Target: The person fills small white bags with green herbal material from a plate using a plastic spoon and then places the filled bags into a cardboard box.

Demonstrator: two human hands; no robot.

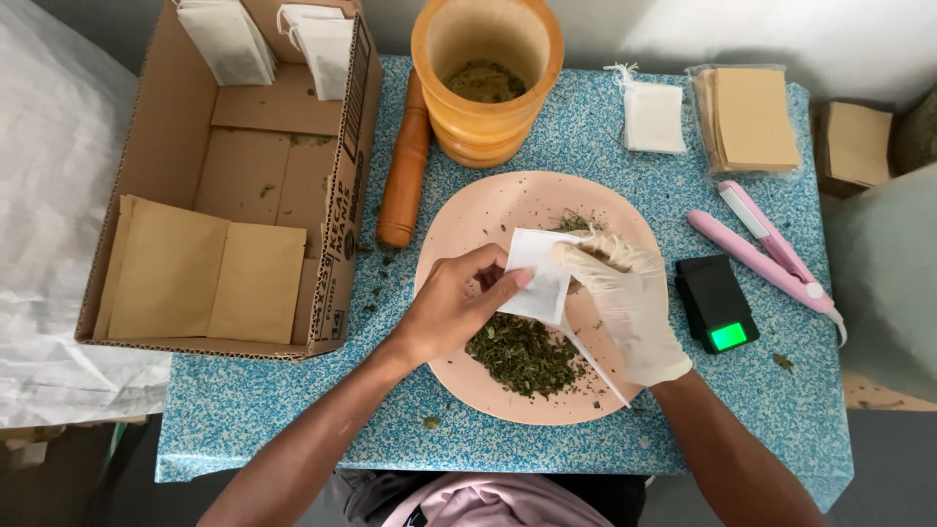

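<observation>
- Where the view begins at nine o'clock, an open brown cardboard box [293, 107] sits on the blue speckled tabletop [244, 420]; flat tan paper pouches [210, 273] lie on its floor, and white filter bags [278, 44] lean at its eleven o'clock corner.
- Just beside the box, toward eleven o'clock of the plate, an orange-brown wooden pestle [405, 166] lies lengthwise.
- At twelve o'clock stands a round wooden mortar [486, 83], crushed green herb in its bottom.
- Centre: a round pale pink plate [468, 215], bearing a heap of dried green leaf [522, 356] at its six o'clock and a smaller scatter near twelve.
- Bare left hand [451, 307], over the plate's nine o'clock side, fingers pressed together, pinching the left edge of a small white filter bag [537, 273] held above the plate's centre.
- Right hand [630, 303] in a translucent disposable glove, at the plate's three o'clock, fingertips closed on the bag's upper right corner; a thin white stick [597, 363] slants from beneath it toward five o'clock.
- At one o'clock of the plate, another white drawstring bag [652, 117]; beside it a stack of tan pouches in clear wrap [750, 119].
- At three o'clock, a small black scale with a lit green display [717, 304], then a pink handheld sealer [766, 249].
</observation>
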